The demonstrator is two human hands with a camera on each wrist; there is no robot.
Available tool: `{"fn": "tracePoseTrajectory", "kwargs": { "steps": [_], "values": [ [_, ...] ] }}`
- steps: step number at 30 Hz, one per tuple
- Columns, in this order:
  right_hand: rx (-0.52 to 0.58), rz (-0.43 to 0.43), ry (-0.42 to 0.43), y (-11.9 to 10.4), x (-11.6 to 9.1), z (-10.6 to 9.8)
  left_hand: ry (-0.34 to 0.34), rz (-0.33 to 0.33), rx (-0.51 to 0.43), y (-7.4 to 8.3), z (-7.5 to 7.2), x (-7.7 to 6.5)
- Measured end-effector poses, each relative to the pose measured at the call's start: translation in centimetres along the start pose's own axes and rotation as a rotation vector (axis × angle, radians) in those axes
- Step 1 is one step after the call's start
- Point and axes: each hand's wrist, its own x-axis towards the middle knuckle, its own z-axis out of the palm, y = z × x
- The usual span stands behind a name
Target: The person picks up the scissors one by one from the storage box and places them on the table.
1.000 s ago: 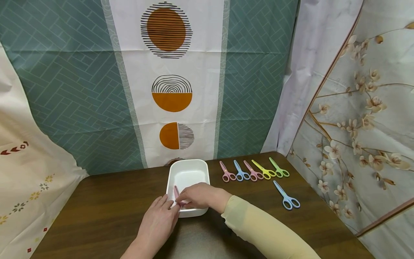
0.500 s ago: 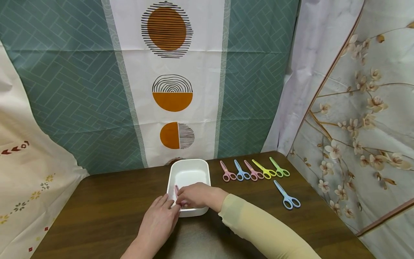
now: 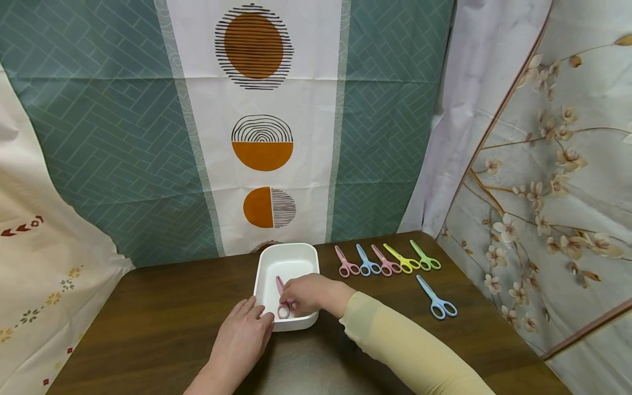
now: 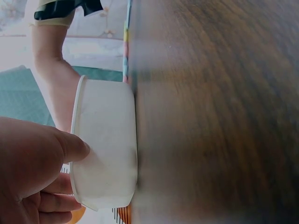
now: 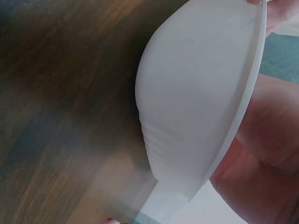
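A white tray (image 3: 292, 326) stands on the table, its long side running away from me. My left hand (image 3: 243, 332) grips the near-left corner; the left wrist view has its thumb pressed on the tray's outer wall and the fingers round the side. Inside the tray, a pair of pink scissors (image 3: 280, 284) lies blade tip away. The fingers of my right hand (image 3: 313, 293) pinch it by the handle, and one finger loop shows beside them. In the right wrist view the wall hides the fingertips of this hand (image 5: 273, 130).
To the right of the tray, a row of scissors lies along the table's back: pink (image 3: 347, 263), blue (image 3: 366, 262), another pink (image 3: 385, 262), yellow (image 3: 402, 259) and green (image 3: 424, 257). Light blue scissors (image 3: 436, 299) lie nearer on the right. Patterned cloth (image 3: 264, 126) hangs behind the table (image 3: 163, 323).
My right hand and the pink scissors have shifted a little to the right and away inside the tray, bringing a finger loop into sight. My left hand has stayed at the corner.
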Motion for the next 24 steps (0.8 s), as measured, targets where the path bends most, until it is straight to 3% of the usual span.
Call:
{"fn": "tracePoseTrajectory", "kwargs": {
  "steps": [8, 16, 24],
  "values": [
    [-0.016, 0.031, 0.045, -0.2, -0.1, 0.0, -0.007, -0.011, -0.007, 0.1, 0.0, 0.0],
    [-0.057, 0.073, -0.001, -1.1, -0.2, -0.4, -0.018, -0.016, -0.012, 0.0, -0.1, 0.0],
    [-0.109, 0.102, 0.054, -1.3, 0.1, 0.2, -0.035, -0.022, -0.007, 0.0, -0.1, 0.0]
  ]
}}
